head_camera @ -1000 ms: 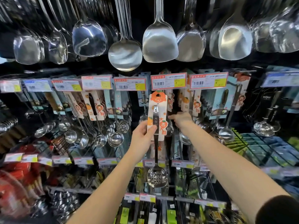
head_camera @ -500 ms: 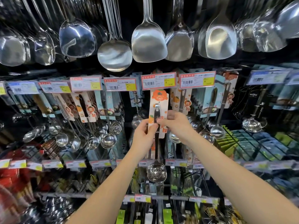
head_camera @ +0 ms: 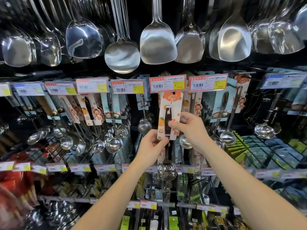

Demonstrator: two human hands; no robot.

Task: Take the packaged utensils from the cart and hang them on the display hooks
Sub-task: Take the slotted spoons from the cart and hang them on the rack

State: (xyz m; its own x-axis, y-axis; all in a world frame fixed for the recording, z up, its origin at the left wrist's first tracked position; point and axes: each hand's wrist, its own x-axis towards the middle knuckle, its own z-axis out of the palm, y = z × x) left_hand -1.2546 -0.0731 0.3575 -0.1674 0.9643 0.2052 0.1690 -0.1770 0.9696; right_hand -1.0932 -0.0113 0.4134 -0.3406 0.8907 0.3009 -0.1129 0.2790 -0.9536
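Note:
A packaged slotted spoon (head_camera: 167, 170) on a white and orange card (head_camera: 171, 103) hangs upright in front of the display, its card top just under a red price tag (head_camera: 167, 83). My left hand (head_camera: 152, 146) pinches the card's lower left edge by the dark handle. My right hand (head_camera: 189, 128) grips the card's right side, thumb on the handle. The hook itself is hidden behind the tag and card. The cart is out of view.
Rows of carded ladles and skimmers (head_camera: 114, 143) hang left and right of the spoon. Large steel spatulas and ladles (head_camera: 157, 44) hang overhead. Green and blue cloths (head_camera: 265, 151) are stacked at the right. Lower price rails (head_camera: 79, 168) cross below.
My right hand came off the hook area and took hold of the card's right side. The packaged spoon rose slightly toward the price tag, and the view moved closer.

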